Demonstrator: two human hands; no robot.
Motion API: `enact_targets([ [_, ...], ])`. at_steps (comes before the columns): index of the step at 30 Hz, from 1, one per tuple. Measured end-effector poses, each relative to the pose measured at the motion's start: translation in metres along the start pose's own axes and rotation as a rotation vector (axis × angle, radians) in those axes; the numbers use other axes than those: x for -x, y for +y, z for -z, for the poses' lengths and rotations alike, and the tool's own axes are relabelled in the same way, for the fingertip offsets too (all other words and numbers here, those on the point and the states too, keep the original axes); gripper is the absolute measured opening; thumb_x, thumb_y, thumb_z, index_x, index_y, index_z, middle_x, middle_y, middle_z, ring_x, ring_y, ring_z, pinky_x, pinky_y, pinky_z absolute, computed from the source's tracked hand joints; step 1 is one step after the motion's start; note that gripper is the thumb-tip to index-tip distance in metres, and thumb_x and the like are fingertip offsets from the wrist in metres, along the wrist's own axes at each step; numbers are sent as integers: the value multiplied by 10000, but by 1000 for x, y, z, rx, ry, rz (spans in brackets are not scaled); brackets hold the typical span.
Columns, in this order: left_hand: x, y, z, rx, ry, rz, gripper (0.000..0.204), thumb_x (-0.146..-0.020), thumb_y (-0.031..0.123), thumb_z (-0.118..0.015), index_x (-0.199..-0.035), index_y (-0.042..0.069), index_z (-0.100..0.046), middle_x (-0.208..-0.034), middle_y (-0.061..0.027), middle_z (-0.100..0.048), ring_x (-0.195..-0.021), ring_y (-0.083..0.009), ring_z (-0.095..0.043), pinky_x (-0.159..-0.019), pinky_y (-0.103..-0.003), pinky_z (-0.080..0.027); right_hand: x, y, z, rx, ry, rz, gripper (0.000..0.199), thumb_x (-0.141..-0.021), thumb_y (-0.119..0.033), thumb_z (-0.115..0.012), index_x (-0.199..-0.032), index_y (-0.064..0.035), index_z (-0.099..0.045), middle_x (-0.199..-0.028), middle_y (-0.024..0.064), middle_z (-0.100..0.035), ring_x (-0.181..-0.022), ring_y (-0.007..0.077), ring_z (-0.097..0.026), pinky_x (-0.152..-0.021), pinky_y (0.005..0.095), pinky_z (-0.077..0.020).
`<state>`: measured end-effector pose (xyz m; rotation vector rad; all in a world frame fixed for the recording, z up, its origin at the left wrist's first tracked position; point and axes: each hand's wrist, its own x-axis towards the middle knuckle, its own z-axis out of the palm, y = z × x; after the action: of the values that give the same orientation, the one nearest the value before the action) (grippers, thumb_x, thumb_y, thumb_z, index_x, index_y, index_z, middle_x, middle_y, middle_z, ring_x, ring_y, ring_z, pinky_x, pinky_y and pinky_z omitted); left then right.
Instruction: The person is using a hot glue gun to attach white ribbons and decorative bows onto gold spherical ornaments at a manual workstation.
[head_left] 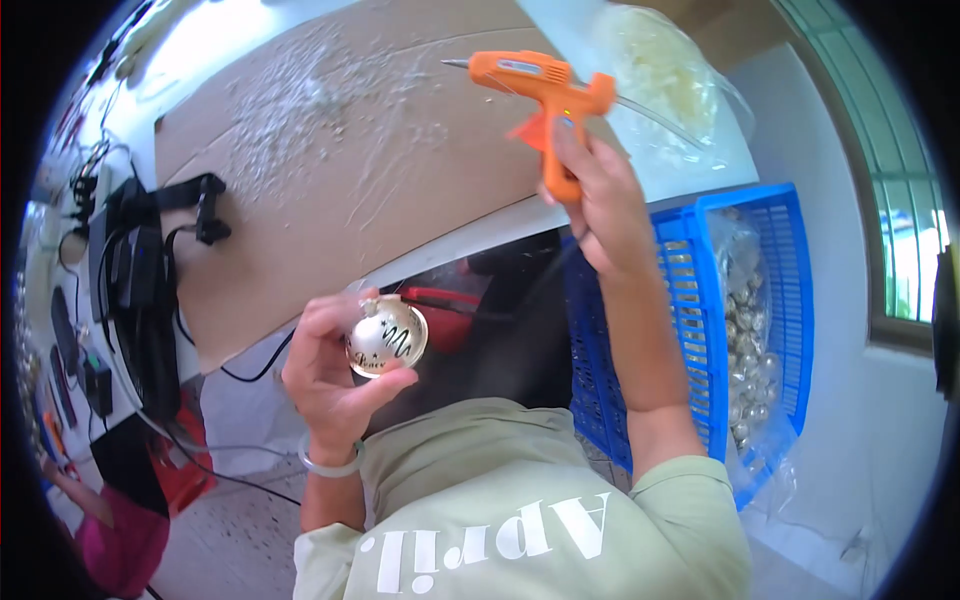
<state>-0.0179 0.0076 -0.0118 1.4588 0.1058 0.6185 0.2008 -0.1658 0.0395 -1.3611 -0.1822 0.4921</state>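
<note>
Head view shows the left hand (335,385) clamped around a light, fragile, slippery silver bauble (387,337), the right hand (600,205) gripping an orange glue gun (540,90) by its handle.

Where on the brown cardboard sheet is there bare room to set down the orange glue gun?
The near right part of the brown cardboard sheet is bare, between the dried glue strings and its front edge. The left edge is crowded by the black cables and boxes. The right hand holds the orange glue gun; the left hand holds a round silver ornament.
</note>
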Motion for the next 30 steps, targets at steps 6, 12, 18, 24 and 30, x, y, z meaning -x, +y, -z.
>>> enact_targets([
  [6, 4, 4, -9, 26, -20, 32, 624, -577, 83, -905, -1094, -16, -569, -1079, -146, -582, -1057, -278, -604, -931, -371, -494, -50, 4, 16, 465, -93, 324, 298, -964, -227, -556, -1114, 22, -615, -910, 57, -654, -696, 116, -594, -637, 253, -485],
  [12, 6, -4, -6, -21, -52, 33, 639, -630, 177, -888, -1137, -14, -549, -1110, -145, -561, -1037, -306, -621, -911, -382, -498, -18, -53, 89, 1406, 538, 631, 160, -874, -88, -572, -985, -74, -688, -945, 98, -713, -844, 252, -682, -758, 340, -525],
  [18, 3, -5, -15, 69, -69, 75, 627, -578, 90, -908, -1096, -8, -567, -1079, -138, -574, -1064, -270, -601, -927, -364, -493, -34, -42, 148, 1878, 406, 506, 158, -833, -73, -578, -936, -104, -693, -907, 89, -697, -826, 315, -649, -773, 391, -508],
  [24, 4, -3, -16, 51, -107, 73, 645, -579, 111, -913, -1107, -2, -561, -1083, -135, -575, -1067, -258, -596, -933, -355, -488, -40, -28, 152, 1732, 513, 339, 126, -870, -121, -603, -965, -107, -684, -947, 74, -701, -866, 263, -650, -811, 352, -485],
  [30, 5, -4, -12, 43, -103, 94, 652, -585, 105, -911, -1120, -7, -556, -1107, -143, -576, -1062, -246, -593, -933, -348, -492, -24, -58, 142, 762, 416, 300, 176, -923, -161, -602, -1039, -40, -658, -914, 56, -692, -831, 150, -636, -738, 283, -477],
])
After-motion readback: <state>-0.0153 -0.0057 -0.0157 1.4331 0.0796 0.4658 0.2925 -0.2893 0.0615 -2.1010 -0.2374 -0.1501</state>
